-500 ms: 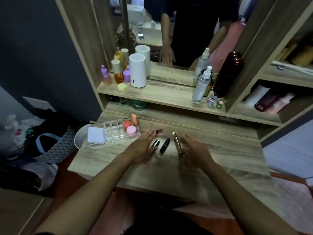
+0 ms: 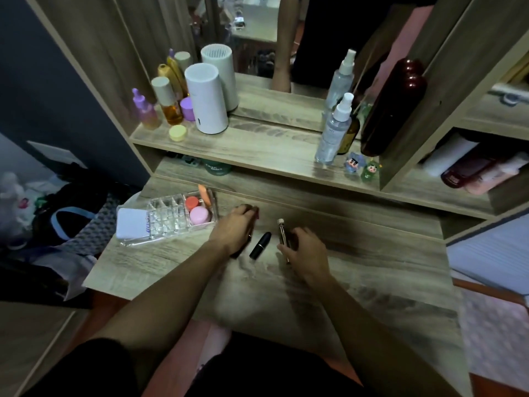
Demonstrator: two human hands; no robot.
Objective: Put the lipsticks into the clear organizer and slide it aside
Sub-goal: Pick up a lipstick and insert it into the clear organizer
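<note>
Lipsticks: several lie loose on the tabletop (image 2: 357,253), just right of the clear organizer (image 2: 169,217); none is in it yet.
Black lipstick (image 2: 260,245): lies on its side between the two hands, well right of the organizer, touched by neither hand.
Gold lipstick (image 2: 282,234): a slim tube further right of the organizer than the black one; its near end is hidden under the right hand.
Red lipstick (image 2: 257,213): only a dark red tip shows at the left hand's fingers, nearest the organizer of the three.
Left hand (image 2: 236,229): palm down just right of the organizer, fingers curled over the red tip; whether they have closed on it I cannot tell. A further dark tube seems to lie under the palm's edge, too hidden to be sure.
Right hand (image 2: 306,250): fingers bent loosely around the gold tube, touching it but not visibly clamped on it.
Organizer: small empty cells in the middle, a white pad at its left end, pink and orange jars at its right end.
Doing the step well: I judge it best to pinch each tube near its middle, stand it upright, and drop it cap up into one empty cell, avoiding the jars' end.
Risk: round tubes may roll if nudged.
</note>
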